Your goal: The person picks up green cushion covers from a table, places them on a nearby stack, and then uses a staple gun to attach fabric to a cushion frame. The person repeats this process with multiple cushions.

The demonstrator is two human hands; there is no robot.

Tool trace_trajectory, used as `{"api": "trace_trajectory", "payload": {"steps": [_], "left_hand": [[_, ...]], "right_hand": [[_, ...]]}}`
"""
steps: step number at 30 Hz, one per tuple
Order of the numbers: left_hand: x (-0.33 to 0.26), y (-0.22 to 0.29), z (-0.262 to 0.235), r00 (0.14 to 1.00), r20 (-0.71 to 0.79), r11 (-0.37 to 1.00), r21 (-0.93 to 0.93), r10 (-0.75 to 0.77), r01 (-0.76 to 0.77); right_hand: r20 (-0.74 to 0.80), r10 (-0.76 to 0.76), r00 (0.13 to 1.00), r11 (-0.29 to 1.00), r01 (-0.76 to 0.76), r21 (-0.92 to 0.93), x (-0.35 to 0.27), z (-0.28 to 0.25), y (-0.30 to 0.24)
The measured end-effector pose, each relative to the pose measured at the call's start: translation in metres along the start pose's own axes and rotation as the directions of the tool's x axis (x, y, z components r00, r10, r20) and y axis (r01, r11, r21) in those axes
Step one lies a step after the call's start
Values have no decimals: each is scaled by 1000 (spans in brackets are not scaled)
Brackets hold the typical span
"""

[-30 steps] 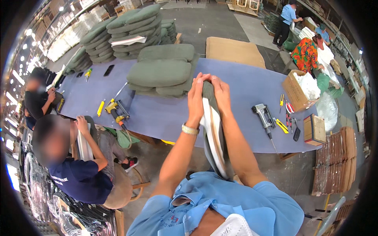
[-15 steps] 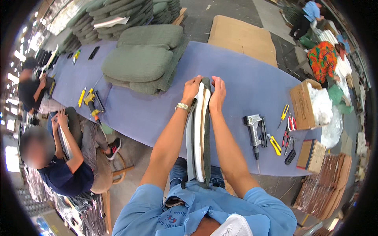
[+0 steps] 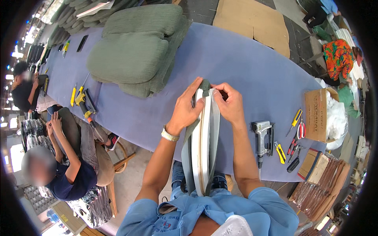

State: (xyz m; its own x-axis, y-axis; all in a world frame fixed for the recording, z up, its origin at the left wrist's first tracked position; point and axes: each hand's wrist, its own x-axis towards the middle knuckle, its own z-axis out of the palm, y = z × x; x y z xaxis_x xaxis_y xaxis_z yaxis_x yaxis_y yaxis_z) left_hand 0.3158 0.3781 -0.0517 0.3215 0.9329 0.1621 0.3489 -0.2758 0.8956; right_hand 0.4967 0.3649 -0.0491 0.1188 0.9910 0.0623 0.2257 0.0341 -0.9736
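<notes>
Between my arms a green-covered cushion [image 3: 195, 149] stands on its narrow edge, its near end against my body. White padding and a thin tan layer show along its open side, with pale grey-green fabric flaps hanging on both sides. My left hand [image 3: 186, 109] grips the far end, its thumb pressed on the white padding near the dark green fabric tip. Opposite it, my right hand [image 3: 230, 103] pinches the edge of the right flap between thumb and curled fingers. The cushion's underside and some fingertips are hidden.
Stacked green cushions [image 3: 130, 59] lie on the blue-grey table [image 3: 232, 55]. At right are a staple gun [image 3: 262, 137], a yellow cutter [image 3: 280, 153], red-handled scissors [image 3: 301, 129] and a cardboard box [image 3: 316, 115] with white stuffing. Another staple gun [image 3: 82, 100] lies left, near a seated co-worker [image 3: 75, 165].
The cushion's right flap has been pulled away from the padding, exposing more white. My right hand has turned and now pinches that flap; my left thumb has moved onto the padding. The view has shifted.
</notes>
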Motion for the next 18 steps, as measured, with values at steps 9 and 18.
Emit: {"api": "trace_trajectory", "payload": {"steps": [9, 18], "left_hand": [[14, 19, -5, 993, 9, 949, 291, 120, -118], [28, 10, 17, 987, -98, 985, -129, -130, 117]], "right_hand": [[3, -63, 998, 991, 62, 122, -3, 0, 4], [283, 88, 955, 990, -52, -132, 10, -20, 3]]}}
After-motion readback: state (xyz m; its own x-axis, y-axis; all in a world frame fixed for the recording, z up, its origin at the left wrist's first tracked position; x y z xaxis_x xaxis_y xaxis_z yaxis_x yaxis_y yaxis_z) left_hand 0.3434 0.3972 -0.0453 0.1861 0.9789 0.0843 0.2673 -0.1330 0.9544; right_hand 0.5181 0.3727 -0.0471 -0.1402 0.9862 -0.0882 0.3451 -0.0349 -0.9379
